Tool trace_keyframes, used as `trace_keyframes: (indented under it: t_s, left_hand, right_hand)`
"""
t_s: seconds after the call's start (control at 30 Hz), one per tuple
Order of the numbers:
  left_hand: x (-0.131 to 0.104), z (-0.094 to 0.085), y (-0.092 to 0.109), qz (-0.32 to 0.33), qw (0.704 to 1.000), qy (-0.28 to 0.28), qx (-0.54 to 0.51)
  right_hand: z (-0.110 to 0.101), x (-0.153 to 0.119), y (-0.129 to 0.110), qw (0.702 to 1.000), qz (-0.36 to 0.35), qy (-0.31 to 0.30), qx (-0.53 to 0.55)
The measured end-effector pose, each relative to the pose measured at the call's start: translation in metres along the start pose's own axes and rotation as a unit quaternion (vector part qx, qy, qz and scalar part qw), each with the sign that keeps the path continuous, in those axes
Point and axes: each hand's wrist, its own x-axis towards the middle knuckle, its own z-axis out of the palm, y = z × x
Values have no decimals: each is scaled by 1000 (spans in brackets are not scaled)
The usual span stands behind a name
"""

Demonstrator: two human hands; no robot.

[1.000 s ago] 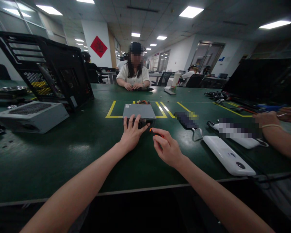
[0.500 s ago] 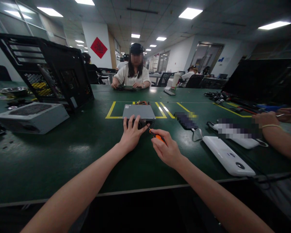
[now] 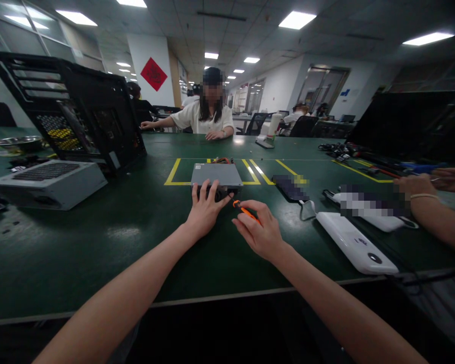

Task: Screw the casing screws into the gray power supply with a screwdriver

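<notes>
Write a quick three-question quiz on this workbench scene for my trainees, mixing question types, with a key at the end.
1. Multiple choice: What does the right hand hold?
A) a phone
B) an orange-handled screwdriver
C) a white bottle

2. True or false: The fingers of the left hand touch the grey metal box.

3. Fill in: The tape lines on the green table are ____ in colour.

Key: 1. B; 2. True; 3. yellow

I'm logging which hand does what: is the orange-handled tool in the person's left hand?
No, the right hand holds the orange-handled tool, while the left hand rests spread against the gray metal box.
</notes>
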Motion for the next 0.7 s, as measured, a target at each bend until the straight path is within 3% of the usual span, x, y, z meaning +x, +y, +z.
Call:
trace_keyframes:
  t_s: [0.7]
  left_hand:
    - [-1,-3,-2,5,1000,-11,22]
  right_hand:
    - [1,-1,5,999,17,29,22]
